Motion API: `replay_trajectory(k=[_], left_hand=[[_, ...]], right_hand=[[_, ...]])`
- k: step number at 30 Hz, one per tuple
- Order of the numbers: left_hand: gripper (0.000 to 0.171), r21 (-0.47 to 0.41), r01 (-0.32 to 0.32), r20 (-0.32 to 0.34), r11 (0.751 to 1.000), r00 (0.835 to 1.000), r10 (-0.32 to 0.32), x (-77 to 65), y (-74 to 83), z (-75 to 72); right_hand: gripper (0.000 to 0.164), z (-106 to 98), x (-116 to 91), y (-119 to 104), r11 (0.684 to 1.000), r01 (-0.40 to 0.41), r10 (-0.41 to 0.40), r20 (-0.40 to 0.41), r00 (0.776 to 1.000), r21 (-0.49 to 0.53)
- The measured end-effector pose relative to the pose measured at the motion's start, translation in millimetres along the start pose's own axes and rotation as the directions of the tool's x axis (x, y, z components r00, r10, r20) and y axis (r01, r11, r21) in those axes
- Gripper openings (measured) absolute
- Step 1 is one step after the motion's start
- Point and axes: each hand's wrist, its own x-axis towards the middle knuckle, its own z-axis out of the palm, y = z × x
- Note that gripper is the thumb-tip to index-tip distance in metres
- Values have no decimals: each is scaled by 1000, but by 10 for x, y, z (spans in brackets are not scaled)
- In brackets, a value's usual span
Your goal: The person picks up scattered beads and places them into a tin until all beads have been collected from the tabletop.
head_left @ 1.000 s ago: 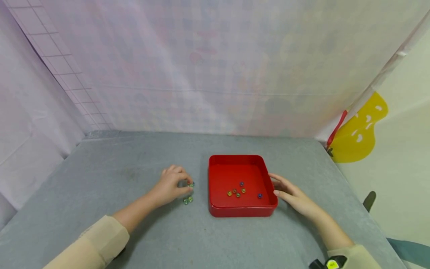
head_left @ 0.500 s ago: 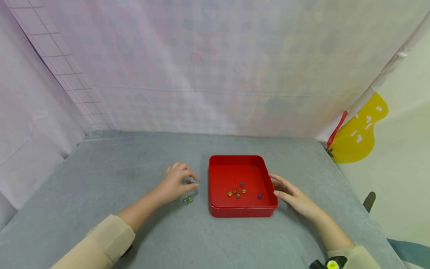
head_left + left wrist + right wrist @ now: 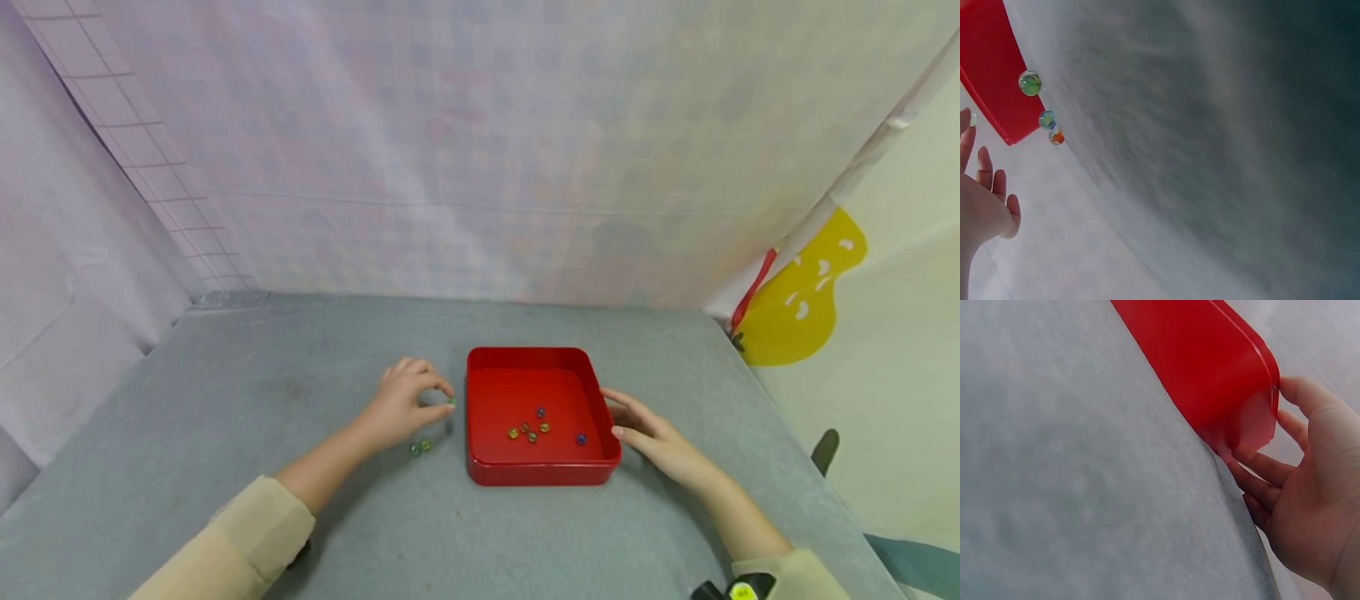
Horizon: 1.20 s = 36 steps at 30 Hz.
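My left hand (image 3: 402, 404) pinches a small green glass marble (image 3: 452, 402) between thumb and forefinger, just left of the red square tray (image 3: 536, 475). In the left wrist view, that marble (image 3: 973, 119) shows at the fingertips. Two greenish marbles (image 3: 426, 445) lie on the table below the hand in the head view. The left wrist view shows a green marble (image 3: 1030, 83), a bluish marble (image 3: 1047, 119) and an orange-streaked marble (image 3: 1057, 137) on the table. My right hand (image 3: 656, 437) rests its thumb and fingertips against the tray's right outer wall (image 3: 1254, 419).
Several marbles, among them a blue marble (image 3: 581, 438) and a yellowish marble (image 3: 513, 433), lie inside the tray. The grey table (image 3: 337, 333) ends at a pale curtain (image 3: 450, 167) at the back. A yellow printed shape (image 3: 802, 300) marks the cloth at right.
My left hand has moved right and slightly up, towards the tray, with a green marble at its fingertips. The right hand and tray have stayed in place.
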Motion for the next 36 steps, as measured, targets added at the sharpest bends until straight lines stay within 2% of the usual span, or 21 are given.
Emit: replay_trajectory(k=[16,36], left_hand=[[10,-77,28,4,997,1000,-28,144,153,95],[8,-124,38,7,992,999,-38,311,275,223]], right_hand=[[51,-2,-1,0,1000,-9,9,9,1000,12],[52,-2,-4,4,1000,-8,8,9,1000,7]])
